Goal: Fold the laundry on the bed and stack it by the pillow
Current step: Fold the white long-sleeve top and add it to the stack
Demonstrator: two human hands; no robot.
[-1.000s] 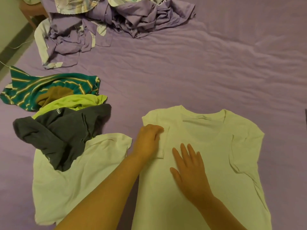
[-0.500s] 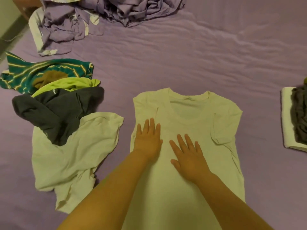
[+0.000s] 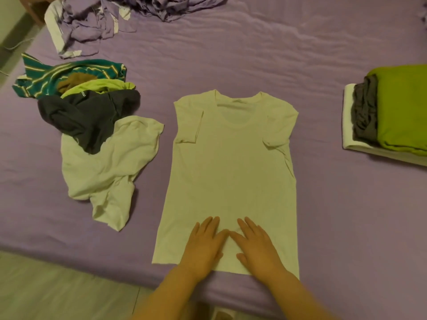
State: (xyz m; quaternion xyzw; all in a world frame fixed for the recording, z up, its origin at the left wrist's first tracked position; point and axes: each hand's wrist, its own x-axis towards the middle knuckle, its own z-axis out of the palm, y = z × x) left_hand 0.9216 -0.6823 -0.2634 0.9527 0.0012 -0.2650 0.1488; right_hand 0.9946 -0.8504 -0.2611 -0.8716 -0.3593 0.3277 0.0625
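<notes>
At the near edge of the bed (image 3: 346,227), where the purple sheet drops to the pale floor (image 3: 57,292), both hands lie flat on the hem end of a white T-shirt (image 3: 233,162). The left hand (image 3: 203,245) and the right hand (image 3: 256,247) press side by side with fingers straight and spread, thumbs nearly touching, gripping nothing. The shirt is laid out face up with its collar pointing far, and both short sleeves are folded inward over the chest (the left one neatly, the right one with a small crease). Its hem lies just inside the near bed edge. Open sheet runs along the shirt's right side out to a folded stack (image 3: 390,114) at the right border of the view: a white piece at the bottom, a grey one over it, a lime-green one on top, partly cut off by the frame. To the left, near but apart from the shirt, sits an unfolded heap (image 3: 97,125): a crumpled white garment nearest, a dark grey one over its far part, then lime-green, brown and teal-striped pieces beyond. Farther off the sheet is bare and wrinkled across the middle. At the far left edge lies a rumpled pile of lilac bedding (image 3: 97,21).
</notes>
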